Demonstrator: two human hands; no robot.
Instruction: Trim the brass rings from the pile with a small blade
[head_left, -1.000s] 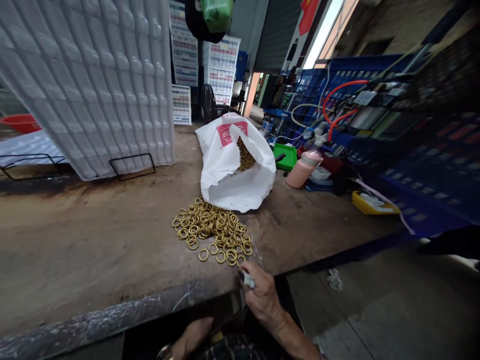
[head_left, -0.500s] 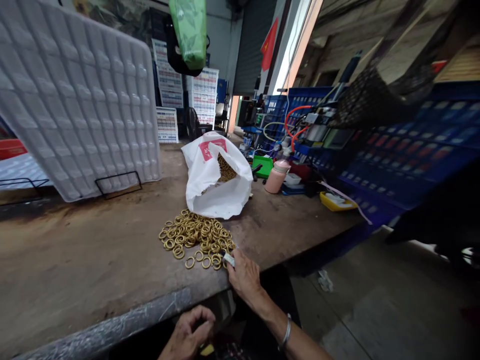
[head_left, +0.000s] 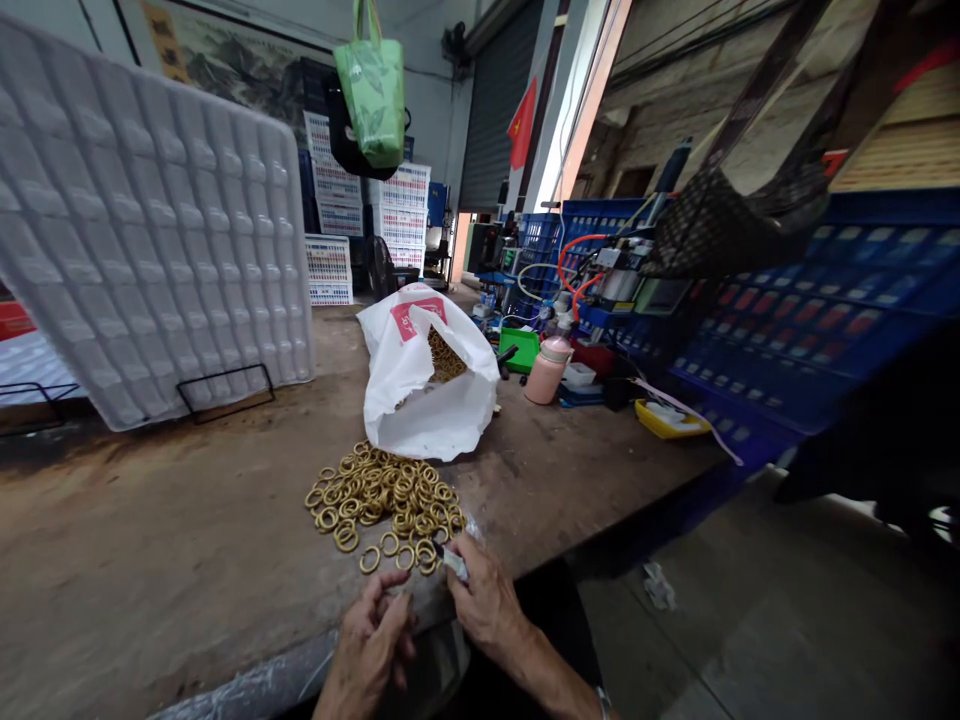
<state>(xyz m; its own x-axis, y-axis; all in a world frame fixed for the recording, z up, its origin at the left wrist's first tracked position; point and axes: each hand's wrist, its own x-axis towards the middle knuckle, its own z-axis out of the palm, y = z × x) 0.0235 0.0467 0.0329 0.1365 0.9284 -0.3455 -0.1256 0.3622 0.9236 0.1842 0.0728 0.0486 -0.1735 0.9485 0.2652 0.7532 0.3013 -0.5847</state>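
A heap of brass-coloured rings (head_left: 386,497) lies on the brown worktable, with a few loose ones along its near side. In my right hand (head_left: 484,597) is a small tool with a pale, wrapped-looking handle (head_left: 454,564); its short dark tip touches or nearly touches the nearest rings, and its exact kind does not show. My left hand (head_left: 373,632) is at the table's front edge, index finger stretched toward the loose rings and thumb apart from it. Nothing shows between its fingers. Behind the heap, a torn white sack (head_left: 427,420) lies with its mouth toward me, more rings inside.
Clear ribbed plastic trays (head_left: 217,250) stand upright at the left in a black wire rack (head_left: 229,395). A pink bottle (head_left: 547,372), a green tray (head_left: 519,350) and a yellow tray (head_left: 670,425) sit at the right. Blue crates (head_left: 840,310) rise beyond the table's right edge.
My left hand has risen from below the table edge toward the loose rings, and its fingers have opened. My right hand still holds the tool by the heap. The view has tilted slightly up.
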